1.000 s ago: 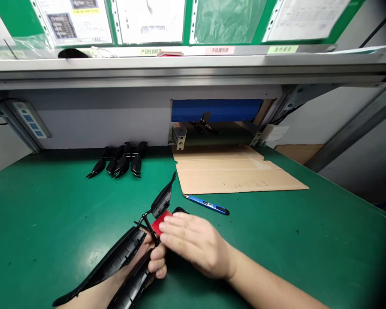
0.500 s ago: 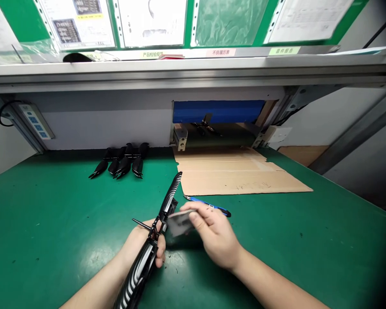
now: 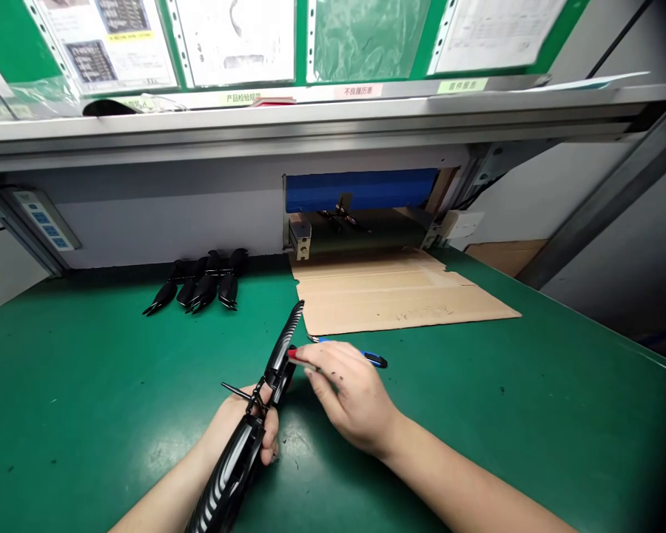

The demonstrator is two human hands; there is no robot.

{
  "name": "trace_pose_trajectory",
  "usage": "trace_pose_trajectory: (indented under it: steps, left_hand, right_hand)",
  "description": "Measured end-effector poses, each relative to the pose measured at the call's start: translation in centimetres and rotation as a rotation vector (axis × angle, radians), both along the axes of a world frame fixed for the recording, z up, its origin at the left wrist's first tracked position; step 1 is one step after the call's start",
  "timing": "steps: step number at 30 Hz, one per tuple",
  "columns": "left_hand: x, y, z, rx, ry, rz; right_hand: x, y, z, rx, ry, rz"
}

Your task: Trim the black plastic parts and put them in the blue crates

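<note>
My left hand (image 3: 269,435) is closed round the middle of a long black plastic part (image 3: 236,459), glossy with silver-white stripes and a thin rod sticking out to the left. The part slants from the lower middle up toward the cardboard. In my right hand (image 3: 355,392), pinched between thumb and fingers, is a small flat pad with a red edge (image 3: 295,357). It is at the upper section of the black part and appears to touch it. Most of the pad is hidden by my fingers. Just behind that hand lies a slim blue and black tool with a metal tip (image 3: 375,360).
Several similar black parts (image 3: 200,281) lie at the back left of the green table (image 3: 116,385). A flat cardboard sheet (image 3: 394,300) sits before a wall opening with a blue flap (image 3: 360,190). A metal shelf edge (image 3: 255,137) crosses above; a power strip (image 3: 47,220) hangs left.
My right hand has tilted the flat pad, turning its grey face away so the red edge shows, and brought it up against the black part. The whole view has shifted slightly.
</note>
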State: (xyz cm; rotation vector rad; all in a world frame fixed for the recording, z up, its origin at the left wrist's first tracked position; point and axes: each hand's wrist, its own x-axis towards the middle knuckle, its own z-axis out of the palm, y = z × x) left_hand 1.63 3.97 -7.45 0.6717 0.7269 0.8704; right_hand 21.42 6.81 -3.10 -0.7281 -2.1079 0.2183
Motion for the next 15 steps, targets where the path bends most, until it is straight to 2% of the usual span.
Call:
trace_pose_trajectory:
  steps: [5, 10, 12, 15]
  left_hand:
    - [0.1, -0.1, -0.2, 0.021, -0.032, 0.0]
    - [-0.2, -0.4, 0.5, 0.053, -0.032, 0.025]
    - [-0.2, -0.5, 0.8, 0.058, -0.015, 0.031]
    - [-0.1, -0.6, 1.2, 0.061, 0.014, 0.028]
  right_hand:
    - [-1.0, 0.0, -0.7, -0.065, 0.086, 0.144]
    - [-1.0, -0.1, -0.4, -0.127, 0.175, 0.225]
    - [-0.7, -0.1, -0.1, -0.212, 0.207, 0.234]
    - [0.1, 0.3, 0.2, -0.465, 0.266, 0.263]
